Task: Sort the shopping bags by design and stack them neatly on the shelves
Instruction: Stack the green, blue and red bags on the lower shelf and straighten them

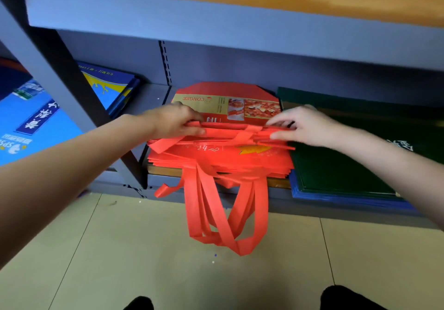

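on the lowest shelf (158, 180) of a grey rack, a stack of red bags (221, 158) lies flat between a pile of blue bags (36, 122) on the left and a pile of dark green bags (341, 165) on the right. the left hand (175, 121) has its grip closed on the left end of the red handle straps (230, 130) lying across the top of the stack, thumb underneath and fingers over. the right hand (305, 124) pinches the right end of the same straps in a narrow grip. more red handles (225, 213) hang in loops over the shelf edge toward the tiled floor (144, 249). a printed red and gold bag (225, 103) lies flat behind the hands, further back on the shelf.
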